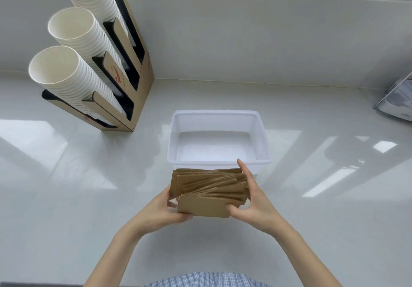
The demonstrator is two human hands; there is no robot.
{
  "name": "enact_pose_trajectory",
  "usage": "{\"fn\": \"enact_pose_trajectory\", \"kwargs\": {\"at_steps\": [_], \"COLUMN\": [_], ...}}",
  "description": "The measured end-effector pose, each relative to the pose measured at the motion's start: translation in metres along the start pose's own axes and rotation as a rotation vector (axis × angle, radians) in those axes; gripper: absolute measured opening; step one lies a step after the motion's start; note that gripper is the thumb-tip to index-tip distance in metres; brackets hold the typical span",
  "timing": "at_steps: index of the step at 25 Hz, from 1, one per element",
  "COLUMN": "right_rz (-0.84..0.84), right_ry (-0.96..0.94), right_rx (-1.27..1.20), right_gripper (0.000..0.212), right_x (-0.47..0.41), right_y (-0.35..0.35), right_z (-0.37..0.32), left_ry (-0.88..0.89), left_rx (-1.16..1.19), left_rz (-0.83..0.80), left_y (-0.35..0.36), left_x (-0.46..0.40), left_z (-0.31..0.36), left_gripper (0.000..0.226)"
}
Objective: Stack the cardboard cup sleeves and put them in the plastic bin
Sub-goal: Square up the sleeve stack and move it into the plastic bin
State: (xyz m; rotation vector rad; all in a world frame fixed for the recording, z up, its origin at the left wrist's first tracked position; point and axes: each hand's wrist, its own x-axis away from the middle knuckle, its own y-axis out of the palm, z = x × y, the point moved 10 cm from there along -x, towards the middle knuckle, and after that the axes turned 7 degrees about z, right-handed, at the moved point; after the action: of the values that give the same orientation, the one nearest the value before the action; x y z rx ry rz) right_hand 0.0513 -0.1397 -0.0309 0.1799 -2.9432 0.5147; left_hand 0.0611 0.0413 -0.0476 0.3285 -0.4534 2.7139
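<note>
Both hands, left (163,206) and right (254,199), clasp uneven cardboard sleeves (208,189) at the near rim of the plastic bin (219,164); bare tabletop (89,197) surrounds it.

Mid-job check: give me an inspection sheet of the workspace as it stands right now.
Surface: glossy pale countertop, window reflections on it.
Job's things: cardboard sleeves bunched unevenly, held just in front of the plastic bin; bin holds nothing.
Clutter: cup dispenser with three stacks of paper cups at rear left; clear holder at right edge.
Grippers: left hand and right hand clamp the bundle's two ends.
Cables: nothing seen.
Surroundings: wall and window sill behind; checked shirt at bottom edge.
</note>
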Motion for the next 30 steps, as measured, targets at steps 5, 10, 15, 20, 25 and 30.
{"fn": "enact_pose_trajectory", "kwargs": {"at_steps": [5, 10, 15, 20, 25, 30], "right_rz": [0.027, 0.056, 0.069, 0.051, 0.208, 0.405], "right_ry": [0.018, 0.027, 0.01, 0.053, 0.152, 0.162], "right_rx": [0.054, 0.077, 0.082, 0.016, -0.188, -0.24], "right_gripper": [0.099, 0.098, 0.092, 0.097, 0.064, 0.018], "right_x": [0.003, 0.002, 0.001, 0.005, 0.005, 0.001], "right_y": [0.007, 0.011, 0.008, 0.012, 0.012, 0.008], "right_z": [0.021, 0.026, 0.025, 0.028, 0.031, 0.032], "left_ry": [0.091, 0.033, -0.035, 0.029, 0.071, 0.057], "left_rx": [-0.278, -0.488, -0.479, -0.363, -0.383, -0.408], "left_rz": [0.079, 0.077, 0.013, 0.064, 0.139, 0.177], "left_y": [0.003, 0.002, 0.001, -0.001, 0.007, 0.015], "left_x": [-0.013, -0.019, -0.018, -0.017, -0.018, -0.018], "left_z": [-0.01, -0.027, -0.033, -0.022, -0.014, -0.013], "left_gripper": [0.062, 0.106, 0.122, 0.101, 0.113, 0.127]}}
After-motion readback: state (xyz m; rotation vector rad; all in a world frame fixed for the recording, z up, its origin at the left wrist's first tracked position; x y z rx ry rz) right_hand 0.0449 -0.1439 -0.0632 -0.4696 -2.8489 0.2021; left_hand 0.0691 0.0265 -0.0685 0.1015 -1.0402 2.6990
